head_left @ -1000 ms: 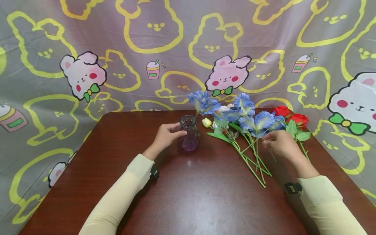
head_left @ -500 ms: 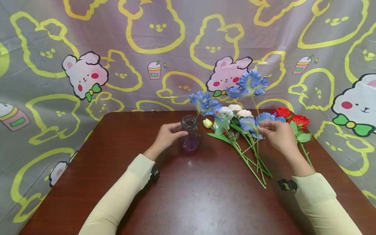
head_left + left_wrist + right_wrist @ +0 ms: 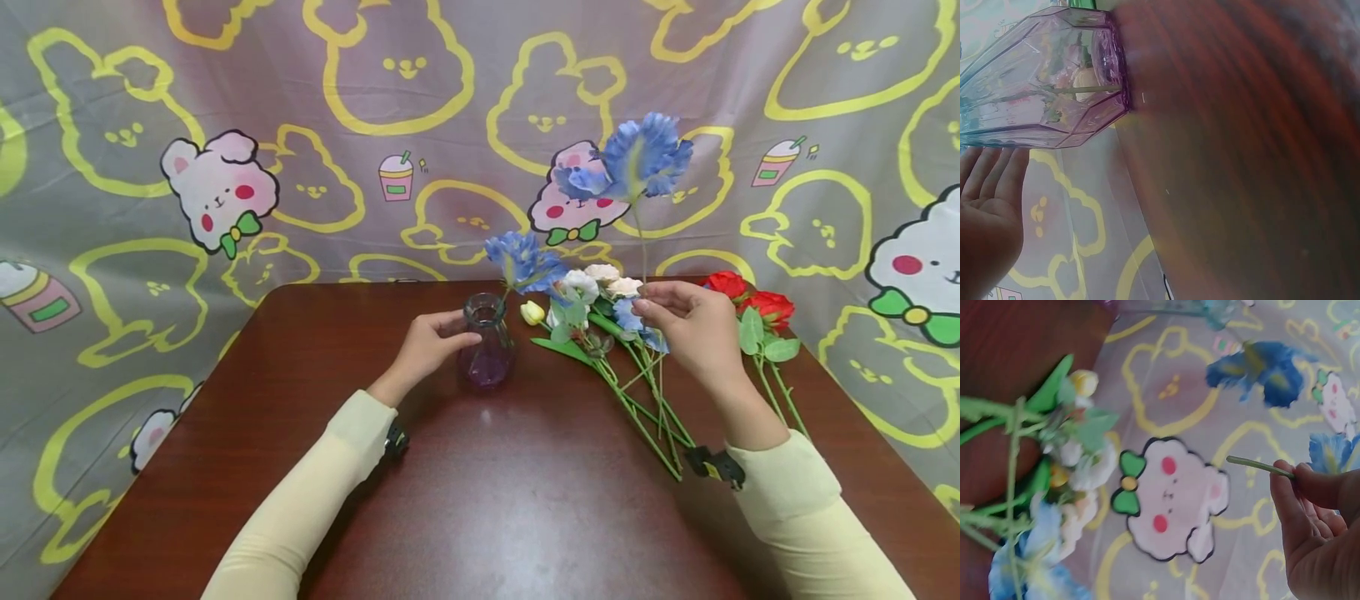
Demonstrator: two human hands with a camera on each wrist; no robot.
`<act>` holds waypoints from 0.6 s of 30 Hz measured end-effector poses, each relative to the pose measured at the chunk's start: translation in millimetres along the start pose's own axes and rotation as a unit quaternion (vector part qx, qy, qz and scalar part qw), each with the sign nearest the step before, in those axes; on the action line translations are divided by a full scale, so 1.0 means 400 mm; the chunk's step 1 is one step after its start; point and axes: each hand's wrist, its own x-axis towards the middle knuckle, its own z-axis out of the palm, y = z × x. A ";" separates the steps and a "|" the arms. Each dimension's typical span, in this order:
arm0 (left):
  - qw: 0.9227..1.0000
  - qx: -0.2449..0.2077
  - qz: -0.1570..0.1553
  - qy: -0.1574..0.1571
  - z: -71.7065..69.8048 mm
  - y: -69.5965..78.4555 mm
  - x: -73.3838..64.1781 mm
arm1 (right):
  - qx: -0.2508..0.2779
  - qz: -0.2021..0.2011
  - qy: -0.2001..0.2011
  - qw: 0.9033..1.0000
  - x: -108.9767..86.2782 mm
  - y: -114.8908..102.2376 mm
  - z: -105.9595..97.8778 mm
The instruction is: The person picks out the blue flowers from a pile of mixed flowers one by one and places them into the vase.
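Observation:
My left hand (image 3: 431, 350) holds a glass vase (image 3: 486, 358) by its left side, just under the neck. The vase is upright on the table; in the left wrist view its faceted purple glass (image 3: 1041, 81) shows a stem inside. A blue flower (image 3: 523, 265) stands in it, leaning right. My right hand (image 3: 693, 333) pinches the thin stem of a second blue flower (image 3: 645, 158), raised above the other flowers with its bloom up. In the right wrist view, the cut end of that stem (image 3: 1254, 464) sticks out from between thumb and index finger.
Right of the vase lie a yellow tulip (image 3: 532, 313), white and cream flowers (image 3: 579, 287) and another blue flower (image 3: 628, 313), stems crossing toward the front. Red roses (image 3: 768, 308) lie at the far right. A patterned cloth (image 3: 300, 83) hangs behind the brown table (image 3: 525, 500).
The right hand has lifted the blue flower off the pile, up and somewhat left. The left hand and vase have stayed in place.

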 end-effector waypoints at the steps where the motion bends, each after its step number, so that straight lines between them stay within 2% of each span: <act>1: 1.000 -0.001 0.001 -0.001 0.000 0.001 0.000 | 0.002 -0.007 0.004 1.000 -0.001 -0.008 0.002; 7: 1.000 0.003 -0.001 0.000 0.001 0.002 0.003 | 0.024 -0.037 0.019 0.999 -0.008 -0.057 0.025; 18: 1.000 0.002 -0.006 -0.003 -0.001 0.007 -0.001 | 0.099 -0.075 -0.020 0.992 -0.023 -0.126 0.106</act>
